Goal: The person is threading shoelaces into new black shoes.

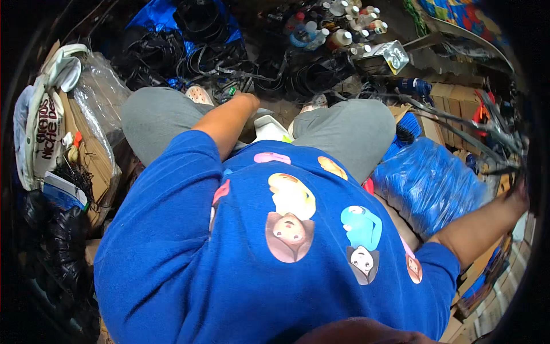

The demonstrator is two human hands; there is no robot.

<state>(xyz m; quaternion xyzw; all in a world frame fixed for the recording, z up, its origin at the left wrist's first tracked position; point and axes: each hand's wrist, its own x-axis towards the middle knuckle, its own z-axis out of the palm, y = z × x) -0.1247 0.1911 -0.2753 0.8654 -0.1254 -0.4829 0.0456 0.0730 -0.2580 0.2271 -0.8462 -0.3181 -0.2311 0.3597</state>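
Observation:
I am seated, looking down at my blue printed shirt and grey trousers. My left hand reaches down between my knees, just above a white plastic object; its fingers are hidden and I cannot tell what it holds. My right hand stretches far to the right, at the dark rim of the picture, beside thin dark metal rods. Its grip is too dark and blurred to tell.
A crumpled blue plastic bag lies by my right thigh. Black cable coils and several bottles lie ahead. Cardboard wrapped in clear plastic, a white lettered bag and a black bag are on the left, brown boxes on the right.

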